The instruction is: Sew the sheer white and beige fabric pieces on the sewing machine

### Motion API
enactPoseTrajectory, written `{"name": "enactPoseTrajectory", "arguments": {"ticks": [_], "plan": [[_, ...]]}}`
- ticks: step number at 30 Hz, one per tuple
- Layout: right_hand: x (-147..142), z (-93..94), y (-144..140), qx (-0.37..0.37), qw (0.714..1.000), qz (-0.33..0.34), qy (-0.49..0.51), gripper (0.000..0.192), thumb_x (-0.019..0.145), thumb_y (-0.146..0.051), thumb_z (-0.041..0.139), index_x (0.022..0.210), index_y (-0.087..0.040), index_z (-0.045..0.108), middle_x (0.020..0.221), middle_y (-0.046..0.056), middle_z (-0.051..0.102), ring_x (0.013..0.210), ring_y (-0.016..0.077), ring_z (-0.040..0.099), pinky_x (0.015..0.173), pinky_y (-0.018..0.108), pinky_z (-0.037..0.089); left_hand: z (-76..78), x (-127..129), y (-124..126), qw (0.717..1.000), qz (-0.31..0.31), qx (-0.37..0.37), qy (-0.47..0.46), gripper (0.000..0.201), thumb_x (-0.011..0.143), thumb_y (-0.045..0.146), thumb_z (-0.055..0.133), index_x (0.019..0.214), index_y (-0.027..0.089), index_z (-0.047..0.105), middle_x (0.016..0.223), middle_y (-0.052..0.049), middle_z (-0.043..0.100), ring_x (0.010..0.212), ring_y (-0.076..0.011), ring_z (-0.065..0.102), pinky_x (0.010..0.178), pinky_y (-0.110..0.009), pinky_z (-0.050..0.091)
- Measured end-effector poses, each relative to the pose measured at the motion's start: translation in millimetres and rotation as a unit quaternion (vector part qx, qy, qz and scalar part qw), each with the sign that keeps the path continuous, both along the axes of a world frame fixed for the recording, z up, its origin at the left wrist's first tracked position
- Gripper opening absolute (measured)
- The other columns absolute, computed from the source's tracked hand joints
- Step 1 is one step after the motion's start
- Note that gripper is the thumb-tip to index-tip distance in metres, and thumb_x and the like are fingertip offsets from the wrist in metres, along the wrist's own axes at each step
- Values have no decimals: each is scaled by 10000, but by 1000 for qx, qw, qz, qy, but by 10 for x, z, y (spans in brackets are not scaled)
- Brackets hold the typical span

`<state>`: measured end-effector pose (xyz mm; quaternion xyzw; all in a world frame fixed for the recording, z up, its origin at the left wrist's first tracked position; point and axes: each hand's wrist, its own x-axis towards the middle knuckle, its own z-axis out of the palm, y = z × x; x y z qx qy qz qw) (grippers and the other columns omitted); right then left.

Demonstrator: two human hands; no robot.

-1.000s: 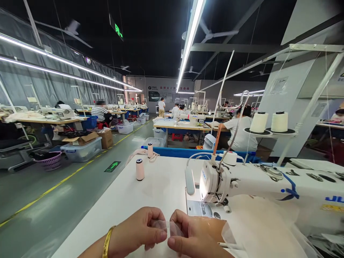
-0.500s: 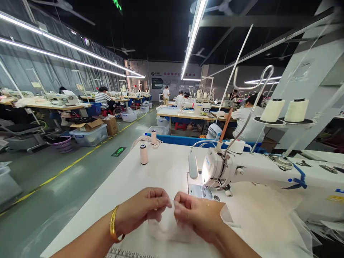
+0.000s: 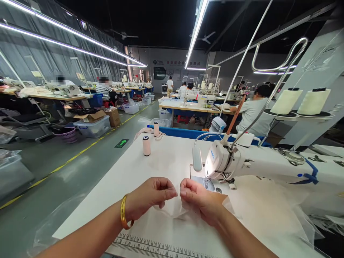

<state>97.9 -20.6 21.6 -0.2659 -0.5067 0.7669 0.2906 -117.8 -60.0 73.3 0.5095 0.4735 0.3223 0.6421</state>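
My left hand [image 3: 152,195], with a gold bangle [image 3: 123,212] at the wrist, pinches the edge of a thin sheer fabric [image 3: 255,206]. Close beside it, my right hand [image 3: 201,200] pinches the same pale cloth, fingertips almost meeting the left ones. The fabric hangs below both hands and spreads to the right, under the arm of a white sewing machine [image 3: 258,161]. Just behind my right hand is the machine's lit needle area [image 3: 207,182]. Part of the cloth lies hidden behind my hands and forearms.
Two pale pink thread cones, one nearer [image 3: 146,146] and one farther [image 3: 156,129], stand on the white table [image 3: 129,172]. A ruler strip [image 3: 150,246] runs along the front edge. Cream thread cones [image 3: 286,102] sit at the right. Several people work at machines beyond; a floor aisle [image 3: 80,168] lies left.
The view has shifted slightly, showing more of the ruler strip. Both hands have drawn a little closer together, still pinching the fabric.
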Motion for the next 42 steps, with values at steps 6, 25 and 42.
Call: {"name": "enactPoseTrajectory", "arguments": {"ticks": [6,25,42], "plan": [[49,47,-14,38,992,94,-72,467,686,-504,923,775,-156,624,689,-19,577,644,127,552,640,257,392,46,-183,-49,999,15,1,-30,440,723,555,829,875,164,693,572,90,411,512,-70,331,547,-254,272],[-1137,-100,1544,118,937,-305,-121,296,1013,-400,647,1175,-152,647,1059,57,693,872,188,698,751,338,589,-469,-700,1348,918,391,69,27,368,1003,368,651,1308,165,611,1304,-106,642,1108,-249,668,935,-462,594],[-1177,-219,1585,109,915,-313,-229,351,1019,-367,653,1309,-174,617,1299,98,644,1088,243,675,919,449,593,-528,-755,1356,833,420,259,250,103,803,259,669,786,188,742,1045,-98,647,936,-264,656,907,-373,524]]}}
